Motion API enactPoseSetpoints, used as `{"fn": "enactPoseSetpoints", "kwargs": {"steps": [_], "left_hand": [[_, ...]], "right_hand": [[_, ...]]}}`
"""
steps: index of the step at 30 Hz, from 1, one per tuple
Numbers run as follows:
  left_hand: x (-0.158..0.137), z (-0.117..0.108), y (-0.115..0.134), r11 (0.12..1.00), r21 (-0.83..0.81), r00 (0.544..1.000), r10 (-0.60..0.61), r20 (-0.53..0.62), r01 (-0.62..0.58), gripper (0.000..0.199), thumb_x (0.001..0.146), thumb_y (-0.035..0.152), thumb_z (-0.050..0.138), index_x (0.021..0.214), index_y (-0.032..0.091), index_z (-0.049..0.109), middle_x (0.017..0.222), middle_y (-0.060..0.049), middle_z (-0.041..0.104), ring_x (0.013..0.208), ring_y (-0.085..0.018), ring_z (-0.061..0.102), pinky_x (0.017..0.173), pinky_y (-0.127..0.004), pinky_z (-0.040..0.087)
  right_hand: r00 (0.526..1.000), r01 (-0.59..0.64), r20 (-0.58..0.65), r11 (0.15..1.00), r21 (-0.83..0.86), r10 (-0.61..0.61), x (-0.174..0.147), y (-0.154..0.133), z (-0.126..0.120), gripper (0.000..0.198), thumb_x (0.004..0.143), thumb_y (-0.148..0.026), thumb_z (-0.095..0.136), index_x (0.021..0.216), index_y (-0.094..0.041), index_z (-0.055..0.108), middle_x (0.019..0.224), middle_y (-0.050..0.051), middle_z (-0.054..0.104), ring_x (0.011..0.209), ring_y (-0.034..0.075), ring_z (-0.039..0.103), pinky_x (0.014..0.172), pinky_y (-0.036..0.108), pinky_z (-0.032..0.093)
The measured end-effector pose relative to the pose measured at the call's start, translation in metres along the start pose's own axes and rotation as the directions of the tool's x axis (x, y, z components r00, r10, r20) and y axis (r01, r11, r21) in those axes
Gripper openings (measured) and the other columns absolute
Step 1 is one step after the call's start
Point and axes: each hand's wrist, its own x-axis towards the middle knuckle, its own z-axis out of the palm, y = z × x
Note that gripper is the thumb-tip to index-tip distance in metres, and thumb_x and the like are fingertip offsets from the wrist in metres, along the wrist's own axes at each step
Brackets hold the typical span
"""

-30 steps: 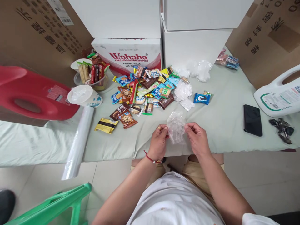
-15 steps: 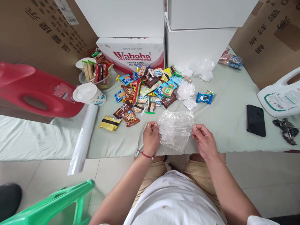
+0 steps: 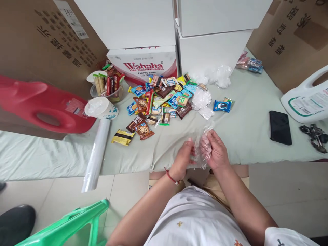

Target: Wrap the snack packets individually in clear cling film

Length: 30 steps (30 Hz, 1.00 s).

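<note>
A thin, crinkled clear plastic cover point(image 3: 205, 145) with gathered folds is bunched up above the table's front edge. My right hand point(image 3: 216, 148) pinches it between thumb and fingers. Against its left side is my left hand point(image 3: 183, 158), its fingers smeared by motion, so I cannot tell whether they grip the plastic. Beyond the hands lies a pile of wrapped snacks point(image 3: 165, 97), with a yellow packet point(image 3: 123, 137) at its near left. Crumpled clear plastic covers point(image 3: 201, 99) rest at the pile's right, beside a blue snack packet point(image 3: 221, 106).
To the left stand a red jug point(image 3: 46, 106), a plastic-topped paper cup point(image 3: 102, 111) and a plastic bag roll point(image 3: 96, 153) overhanging the edge. White boxes point(image 3: 215, 51) line the back. At right are a phone point(image 3: 280, 128), keys point(image 3: 315, 136) and a white jug point(image 3: 307, 99).
The plastic cover was stretched flat between both hands. Now my left hand has moved right towards my right hand, and the cover is bunched between them.
</note>
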Motion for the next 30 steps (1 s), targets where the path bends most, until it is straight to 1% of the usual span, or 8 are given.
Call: {"fn": "enactPoseSetpoints", "kwargs": {"steps": [3,8,14,19,22,25,28,30], "left_hand": [[0.004,0.026,-0.005,0.975,-0.218,0.991,-0.014,0.13,0.042,0.048,0.079,0.066,0.07,0.084,0.019,0.061,0.081,-0.002,0.064,0.074,-0.015,0.059,0.062,-0.025,0.047],[0.018,0.013,-0.005,0.925,-0.368,0.993,0.068,-0.094,-0.098,0.047,0.067,0.05,0.086,0.078,0.021,0.051,0.068,0.007,0.051,0.058,-0.007,0.049,0.056,-0.02,0.042],[0.026,-0.048,-0.002,0.973,-0.075,0.941,0.19,-0.279,-0.218,0.044,0.076,0.057,0.077,0.08,0.022,0.051,0.054,0.011,0.04,0.044,-0.007,0.034,0.042,-0.02,0.025],[0.029,-0.083,-0.009,0.926,0.311,0.911,0.304,-0.278,-0.214,0.034,0.085,0.053,0.067,0.083,0.022,0.054,0.059,0.006,0.049,0.05,-0.011,0.043,0.048,-0.024,0.035],[0.018,-0.087,-0.01,0.7,0.636,0.658,0.65,-0.38,-0.325,0.029,0.082,0.041,0.072,0.096,0.02,0.056,0.09,-0.004,0.059,0.081,-0.019,0.058,0.065,-0.029,0.046],[-0.004,-0.071,-0.017,0.271,0.836,0.362,0.927,-0.094,-0.477,0.031,0.081,0.03,0.076,0.104,0.023,0.057,0.103,-0.007,0.058,0.1,-0.024,0.058,0.083,-0.037,0.048],[-0.015,-0.04,-0.03,-0.116,0.71,0.298,0.852,0.431,-0.695,0.034,0.079,0.034,0.081,0.106,0.028,0.061,0.104,-0.007,0.065,0.104,-0.026,0.062,0.094,-0.043,0.046],[-0.009,-0.023,-0.038,-0.171,0.646,0.354,0.719,0.598,-0.744,0.028,0.084,0.034,0.077,0.109,0.03,0.064,0.111,-0.009,0.068,0.112,-0.028,0.062,0.1,-0.046,0.042]], "right_hand": [[1.0,-0.008,-0.021,1.0,-0.017,0.008,0.0,0.002,0.003,0.042,0.073,-0.048,0.086,0.08,-0.025,0.052,0.061,-0.009,0.041,0.046,0.007,0.032,0.039,0.017,0.033],[0.984,0.114,-0.125,0.985,-0.132,-0.131,0.004,-0.026,-0.025,0.044,0.072,-0.05,0.085,0.076,-0.024,0.05,0.062,-0.009,0.035,0.046,0.006,0.025,0.041,0.018,0.03],[0.948,0.102,-0.259,0.946,-0.308,-0.186,-0.002,-0.049,-0.081,0.037,0.07,-0.044,0.088,0.078,-0.021,0.061,0.066,-0.006,0.049,0.047,0.004,0.029,0.04,0.017,0.025],[0.962,-0.037,-0.261,0.904,-0.426,-0.084,-0.01,-0.04,-0.091,0.038,0.071,-0.05,0.087,0.078,-0.02,0.065,0.061,-0.006,0.052,0.045,0.003,0.029,0.039,0.017,0.022],[0.958,-0.073,-0.284,0.917,-0.391,-0.045,-0.01,-0.035,-0.082,0.041,0.068,-0.052,0.088,0.079,-0.02,0.064,0.058,-0.005,0.054,0.043,0.003,0.028,0.038,0.017,0.021],[0.963,-0.066,-0.267,0.933,-0.354,-0.033,-0.007,-0.032,-0.07,0.042,0.066,-0.052,0.088,0.078,-0.02,0.063,0.059,-0.004,0.058,0.043,0.003,0.029,0.038,0.016,0.023],[0.967,-0.072,-0.254,0.944,-0.322,-0.013,-0.004,-0.03,-0.061,0.042,0.066,-0.051,0.088,0.078,-0.02,0.063,0.06,-0.004,0.058,0.043,0.003,0.029,0.038,0.016,0.023],[0.966,-0.07,-0.259,0.949,-0.306,-0.012,-0.003,-0.03,-0.059,0.042,0.064,-0.05,0.089,0.078,-0.02,0.063,0.06,-0.004,0.058,0.043,0.003,0.029,0.038,0.016,0.023]]}}
